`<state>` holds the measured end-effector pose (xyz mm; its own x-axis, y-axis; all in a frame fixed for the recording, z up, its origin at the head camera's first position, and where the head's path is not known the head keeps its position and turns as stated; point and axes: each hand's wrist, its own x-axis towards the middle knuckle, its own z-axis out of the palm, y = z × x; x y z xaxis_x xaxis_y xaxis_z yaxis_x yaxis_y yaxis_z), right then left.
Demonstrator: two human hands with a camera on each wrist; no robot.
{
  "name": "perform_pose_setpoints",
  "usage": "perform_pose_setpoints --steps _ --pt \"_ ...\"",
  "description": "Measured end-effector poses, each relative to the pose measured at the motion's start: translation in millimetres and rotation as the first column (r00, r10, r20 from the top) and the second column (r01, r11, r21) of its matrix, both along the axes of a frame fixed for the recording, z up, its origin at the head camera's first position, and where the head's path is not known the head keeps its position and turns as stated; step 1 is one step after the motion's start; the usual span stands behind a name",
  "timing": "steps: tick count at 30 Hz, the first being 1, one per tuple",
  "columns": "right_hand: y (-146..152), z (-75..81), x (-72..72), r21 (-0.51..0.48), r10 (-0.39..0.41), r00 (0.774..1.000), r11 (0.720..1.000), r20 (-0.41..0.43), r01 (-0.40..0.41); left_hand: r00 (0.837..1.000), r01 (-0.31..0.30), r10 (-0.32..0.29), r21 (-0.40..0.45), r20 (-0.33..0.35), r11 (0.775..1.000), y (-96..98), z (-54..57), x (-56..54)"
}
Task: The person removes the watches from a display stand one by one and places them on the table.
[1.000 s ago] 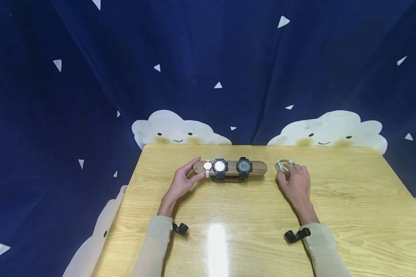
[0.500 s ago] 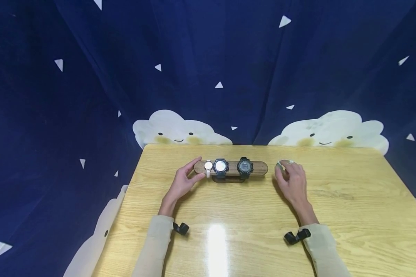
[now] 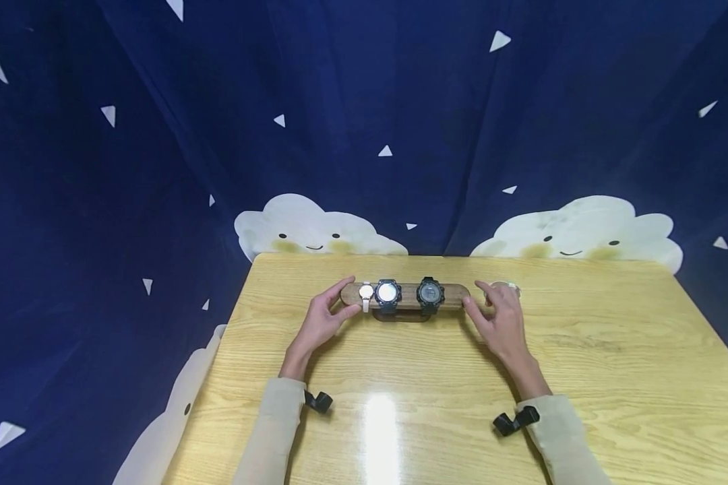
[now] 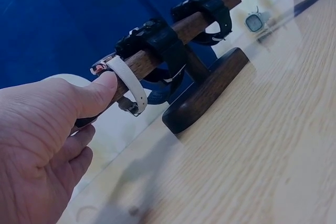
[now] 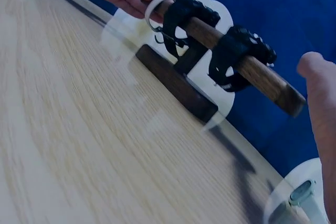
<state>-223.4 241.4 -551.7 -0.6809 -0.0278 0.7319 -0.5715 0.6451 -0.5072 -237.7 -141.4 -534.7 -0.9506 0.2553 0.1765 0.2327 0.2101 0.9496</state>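
A wooden watch stand (image 3: 408,296) carries three watches on its crossbar. My left hand (image 3: 323,323) grips the bar's left end, its thumb beside a small white-strapped watch (image 3: 366,292). Two chunky black watches, a left one (image 3: 387,292) and a right one (image 3: 430,293), sit further along. My right hand (image 3: 505,327) is at the bar's right end with thumb and index finger extended; in the right wrist view the thumb (image 5: 315,66) is apart from the wood. A pale green watch (image 4: 254,23) rests on the table beyond that hand, which partly hides it in the head view.
The light wood table (image 3: 437,404) ends at a dark blue curtain (image 3: 340,101) printed with white clouds and triangles. The stand's dark base (image 4: 207,95) sits on the table under the crossbar. A small black camera is on each wrist.
My right hand has let go of the pale green watch and moved left to the bar's right end, its thumb and index finger spreading. The left hand keeps its grip on the stand.
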Motion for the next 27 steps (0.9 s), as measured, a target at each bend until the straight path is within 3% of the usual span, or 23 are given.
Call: perform_pose_setpoints --steps 6,15,27 --pt "-14 2.6 4.6 0.010 0.010 1.000 1.000 -0.004 -0.009 1.000 0.001 -0.001 0.009 0.002 1.000 1.6 -1.1 0.7" --pt "-31 10.0 12.3 0.062 0.015 0.996 0.998 0.086 -0.020 1.000 0.010 -0.010 0.022 0.002 1.000 3.2 -1.1 -1.1" --pt "-42 11.0 14.4 0.128 0.027 0.997 0.991 0.072 -0.036 1.000 0.012 -0.013 0.034 0.013 0.999 1.7 -0.4 0.1"
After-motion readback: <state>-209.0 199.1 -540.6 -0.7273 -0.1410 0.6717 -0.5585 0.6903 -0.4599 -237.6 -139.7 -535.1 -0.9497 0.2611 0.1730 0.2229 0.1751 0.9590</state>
